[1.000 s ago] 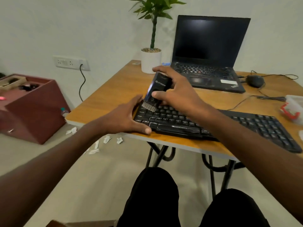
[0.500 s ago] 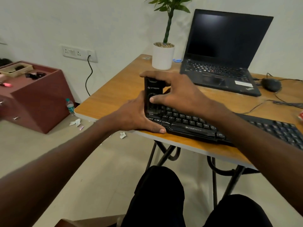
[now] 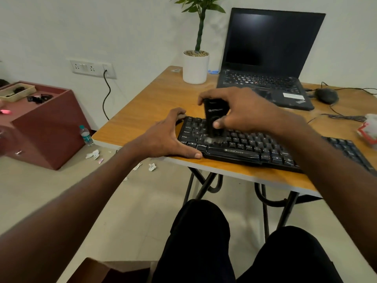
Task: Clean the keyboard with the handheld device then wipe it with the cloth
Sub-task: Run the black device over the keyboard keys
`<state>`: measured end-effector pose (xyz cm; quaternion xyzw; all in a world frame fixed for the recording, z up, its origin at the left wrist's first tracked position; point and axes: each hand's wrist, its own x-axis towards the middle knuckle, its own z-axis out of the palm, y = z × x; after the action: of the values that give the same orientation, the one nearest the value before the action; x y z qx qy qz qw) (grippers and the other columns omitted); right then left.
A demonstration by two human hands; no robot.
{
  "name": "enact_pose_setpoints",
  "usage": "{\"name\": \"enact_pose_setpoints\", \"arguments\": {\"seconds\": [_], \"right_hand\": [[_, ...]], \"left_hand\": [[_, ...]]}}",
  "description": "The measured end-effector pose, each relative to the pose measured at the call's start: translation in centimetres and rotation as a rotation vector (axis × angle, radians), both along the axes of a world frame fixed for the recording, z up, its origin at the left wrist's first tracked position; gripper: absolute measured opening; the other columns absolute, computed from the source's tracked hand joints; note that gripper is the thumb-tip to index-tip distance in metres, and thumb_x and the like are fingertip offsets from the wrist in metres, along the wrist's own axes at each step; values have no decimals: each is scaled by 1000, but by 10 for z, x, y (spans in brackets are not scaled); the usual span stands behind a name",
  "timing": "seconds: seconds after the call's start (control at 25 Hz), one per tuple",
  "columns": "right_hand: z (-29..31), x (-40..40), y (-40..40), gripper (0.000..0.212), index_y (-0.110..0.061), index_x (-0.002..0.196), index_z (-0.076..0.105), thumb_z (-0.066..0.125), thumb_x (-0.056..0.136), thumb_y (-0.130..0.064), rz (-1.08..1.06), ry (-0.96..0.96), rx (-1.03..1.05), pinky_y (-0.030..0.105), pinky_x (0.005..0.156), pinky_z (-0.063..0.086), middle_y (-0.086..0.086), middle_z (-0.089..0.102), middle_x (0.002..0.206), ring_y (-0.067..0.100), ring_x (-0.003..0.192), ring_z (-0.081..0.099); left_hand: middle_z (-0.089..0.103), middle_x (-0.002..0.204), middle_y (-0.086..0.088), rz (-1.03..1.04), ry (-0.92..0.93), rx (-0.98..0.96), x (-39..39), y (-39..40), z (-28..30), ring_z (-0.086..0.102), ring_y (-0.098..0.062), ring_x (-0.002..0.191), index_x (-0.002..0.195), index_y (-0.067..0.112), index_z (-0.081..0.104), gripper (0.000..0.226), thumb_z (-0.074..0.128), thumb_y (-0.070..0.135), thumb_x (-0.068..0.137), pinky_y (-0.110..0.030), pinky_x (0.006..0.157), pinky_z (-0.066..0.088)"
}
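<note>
You have one keyboard [image 3: 255, 146] at the near edge of the bench [image 3: 142, 111]. Your right hand [image 3: 251, 111] grips the one device [image 3: 213, 119], fingers curled round it, upright on the keyboard's left keys. Your left hand [image 3: 165, 137] lies at the keyboard's left end, fingers relaxed, thumb along its front edge. Behind the keyboard: one laptop [image 3: 269, 58], one pot [image 3: 195, 67] holding one plant [image 3: 199, 9], one mouse [image 3: 326, 95].

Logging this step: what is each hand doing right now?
Left hand: open, fingers straight, braced against the keyboard.
Right hand: closed, holding the device, brush end on the keys.
</note>
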<state>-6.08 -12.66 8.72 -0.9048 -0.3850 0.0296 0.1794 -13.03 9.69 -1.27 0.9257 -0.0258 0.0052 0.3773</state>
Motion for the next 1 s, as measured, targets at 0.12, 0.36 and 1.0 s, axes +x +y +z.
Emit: {"name": "enact_pose_setpoints", "arguments": {"seconds": [0.12,0.36,1.0], "right_hand": [[-2,-5,3,69,-47,137,52,80,83,-15,-62,-76,117,34,93,54,-2,59,139,20,120,59],[-13,-8,-5,65,-48,136,50,73,88,-11,-39,-86,59,23,75,51,-3,60,133,16,107,58],[-11,-11,12,63,-50,139,44,74,89,-25,-79,-167,34,40,84,52,1,60,137,26,118,61]], "left_hand": [[39,164,7,0,6,-2,-2,-1,2,44,-14,146,159,36,19,151,89,87,35,-44,122,41],[38,165,8,-5,11,-26,1,0,0,40,-12,150,158,38,20,151,91,86,35,-43,124,39],[38,164,8,-9,8,-33,4,2,-3,39,-12,150,158,38,20,148,93,82,37,-43,124,38]]}}
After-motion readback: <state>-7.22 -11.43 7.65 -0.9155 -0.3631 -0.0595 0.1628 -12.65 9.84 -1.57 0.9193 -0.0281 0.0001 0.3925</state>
